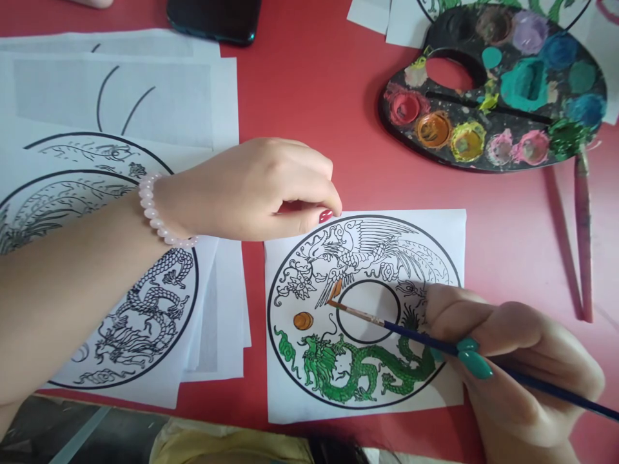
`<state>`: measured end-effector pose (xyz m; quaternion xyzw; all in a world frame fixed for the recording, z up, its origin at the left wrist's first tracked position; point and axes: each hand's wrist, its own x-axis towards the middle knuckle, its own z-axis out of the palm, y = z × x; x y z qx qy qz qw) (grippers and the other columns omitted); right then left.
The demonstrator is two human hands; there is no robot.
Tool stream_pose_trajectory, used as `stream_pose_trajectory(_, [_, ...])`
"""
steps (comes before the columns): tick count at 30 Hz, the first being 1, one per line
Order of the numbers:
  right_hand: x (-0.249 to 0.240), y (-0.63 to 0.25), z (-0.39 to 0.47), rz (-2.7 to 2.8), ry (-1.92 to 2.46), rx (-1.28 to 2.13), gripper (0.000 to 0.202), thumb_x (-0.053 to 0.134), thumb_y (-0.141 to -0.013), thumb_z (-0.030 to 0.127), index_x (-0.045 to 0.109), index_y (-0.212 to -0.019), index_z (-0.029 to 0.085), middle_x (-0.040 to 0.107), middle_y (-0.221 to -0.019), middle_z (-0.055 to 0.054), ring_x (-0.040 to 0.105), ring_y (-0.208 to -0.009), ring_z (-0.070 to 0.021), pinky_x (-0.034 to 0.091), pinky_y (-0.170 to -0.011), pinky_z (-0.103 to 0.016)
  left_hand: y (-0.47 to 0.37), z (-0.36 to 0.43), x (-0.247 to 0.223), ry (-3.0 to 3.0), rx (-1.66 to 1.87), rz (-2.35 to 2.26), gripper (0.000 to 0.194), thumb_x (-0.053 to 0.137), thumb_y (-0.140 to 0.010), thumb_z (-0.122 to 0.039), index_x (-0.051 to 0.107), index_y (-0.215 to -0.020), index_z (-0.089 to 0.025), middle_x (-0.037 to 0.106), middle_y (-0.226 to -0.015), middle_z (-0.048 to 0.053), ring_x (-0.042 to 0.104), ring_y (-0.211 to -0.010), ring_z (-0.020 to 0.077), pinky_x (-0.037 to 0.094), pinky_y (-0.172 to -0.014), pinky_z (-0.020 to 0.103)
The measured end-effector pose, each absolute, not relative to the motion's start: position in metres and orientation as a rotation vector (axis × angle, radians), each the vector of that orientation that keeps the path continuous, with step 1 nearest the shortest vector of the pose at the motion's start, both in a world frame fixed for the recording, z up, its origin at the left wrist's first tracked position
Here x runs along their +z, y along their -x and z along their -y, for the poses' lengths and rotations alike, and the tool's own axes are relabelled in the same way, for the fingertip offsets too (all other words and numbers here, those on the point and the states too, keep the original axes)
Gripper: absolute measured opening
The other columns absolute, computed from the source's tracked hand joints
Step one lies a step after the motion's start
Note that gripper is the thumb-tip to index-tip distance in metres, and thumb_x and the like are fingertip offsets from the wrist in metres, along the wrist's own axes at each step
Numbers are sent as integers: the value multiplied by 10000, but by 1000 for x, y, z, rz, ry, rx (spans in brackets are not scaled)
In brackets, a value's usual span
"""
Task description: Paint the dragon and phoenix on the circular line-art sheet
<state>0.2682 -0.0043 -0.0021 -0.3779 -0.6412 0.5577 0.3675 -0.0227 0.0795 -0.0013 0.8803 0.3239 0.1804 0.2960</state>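
Diagonally up and left from the pinching right hand runs the slim blue-handled paintbrush, its tip beside an orange-tinted feather on the white paper phoenix-and-dragon sheet, while the left hand curls by its top edge, hold unclear.

The red table there carries printed sheets at left, a dark phone farther off, a paint palette far right and, nearer, a partly painted sheet.

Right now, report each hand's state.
Left hand: curled closed at the upper edge of the painted sheet, nothing visibly held.
Right hand: closed on the blue-handled paintbrush.
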Motion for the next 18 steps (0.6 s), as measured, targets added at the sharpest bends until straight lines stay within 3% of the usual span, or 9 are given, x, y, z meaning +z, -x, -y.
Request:
stream_pose_trajectory(14, [-2,-270,4,1635,906,1476,129,504,-798,73,527,-832,195,532,-670,-35,476,-549,-155,375,-474,-351,22,-80,-1,-2339,473,-854,242,457,-883,-246,693,-831,-221,654,-714,40,580,-678,165,438,-679,282])
stream_pose_trajectory(18, [-2,-271,7,1618,1005,1458,94,542,-780,125,522,-788,216,542,-656,-26,487,-536,-160,401,-479,-367,22,-79,-1,-2347,484,-860,253,449,-883,-230,692,-814,-218,646,-709,37,572,-664,161,432,-675,288])
